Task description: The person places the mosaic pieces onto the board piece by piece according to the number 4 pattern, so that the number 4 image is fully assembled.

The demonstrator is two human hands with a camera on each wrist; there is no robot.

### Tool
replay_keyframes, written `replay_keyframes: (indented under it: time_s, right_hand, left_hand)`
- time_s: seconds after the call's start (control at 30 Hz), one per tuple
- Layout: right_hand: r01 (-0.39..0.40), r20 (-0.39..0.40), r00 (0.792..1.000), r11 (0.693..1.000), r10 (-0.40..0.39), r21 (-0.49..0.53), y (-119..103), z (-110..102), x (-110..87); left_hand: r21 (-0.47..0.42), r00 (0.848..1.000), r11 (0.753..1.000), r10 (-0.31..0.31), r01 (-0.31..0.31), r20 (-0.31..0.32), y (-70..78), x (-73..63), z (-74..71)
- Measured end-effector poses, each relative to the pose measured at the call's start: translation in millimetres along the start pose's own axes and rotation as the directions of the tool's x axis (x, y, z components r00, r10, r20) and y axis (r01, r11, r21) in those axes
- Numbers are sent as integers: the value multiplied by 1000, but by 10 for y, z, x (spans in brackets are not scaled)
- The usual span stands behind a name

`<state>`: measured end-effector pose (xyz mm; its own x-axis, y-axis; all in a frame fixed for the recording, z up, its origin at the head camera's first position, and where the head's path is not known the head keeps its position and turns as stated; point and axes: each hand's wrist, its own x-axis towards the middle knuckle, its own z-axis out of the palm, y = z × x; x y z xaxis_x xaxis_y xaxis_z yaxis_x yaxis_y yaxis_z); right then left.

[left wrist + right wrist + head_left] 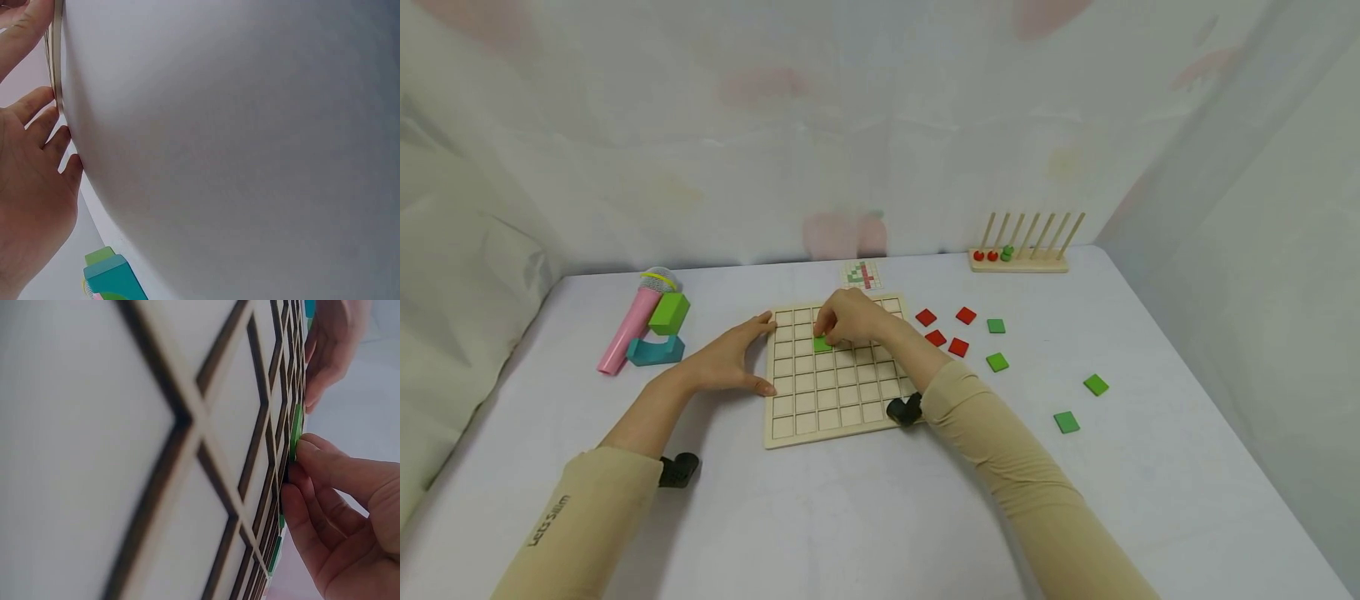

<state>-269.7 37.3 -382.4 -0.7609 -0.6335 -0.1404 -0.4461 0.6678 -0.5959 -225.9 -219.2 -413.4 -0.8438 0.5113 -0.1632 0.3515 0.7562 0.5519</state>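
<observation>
A pale wooden grid board (pixel 805 400) lies on the table. Against its left edge rests my left hand (pixel 726 358), thumb and fingers spread; the left wrist view shows those fingers (pixel 40 125) straight along the rim. My right hand (pixel 853 317) is over the upper part of the board and pinches a light green square tile (pixel 823 344) at a grid cell. From the right wrist, the thumb (pixel 325 464) is on that tile's edge (pixel 295 431). More green pieces (pixel 275 553) show beyond the fingers there; the hand hides them in the head view.
Red tiles (pixel 958 347) and green tiles (pixel 997 362) lie scattered right of the board. A patterned card (pixel 862 275) is behind it. A peg rack (pixel 1018 261) stands back right. At left are a pink microphone (pixel 628 329), a green block (pixel 669 314) and a teal block (pixel 656 351).
</observation>
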Motion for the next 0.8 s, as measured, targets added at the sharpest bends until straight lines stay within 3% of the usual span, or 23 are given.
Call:
replay_keyframes:
  time_s: [0.3, 0.8]
  right_hand:
    - [30, -16, 999, 999, -31, -18, -28, -42, -23]
    - [37, -61, 998, 998, -34, 51, 52, -275, -177]
  left_hand:
    - [-7, 1000, 1000, 5, -5, -2, -23, 7, 4]
    - [-13, 1000, 1000, 5, -5, -5, -27, -4, 7]
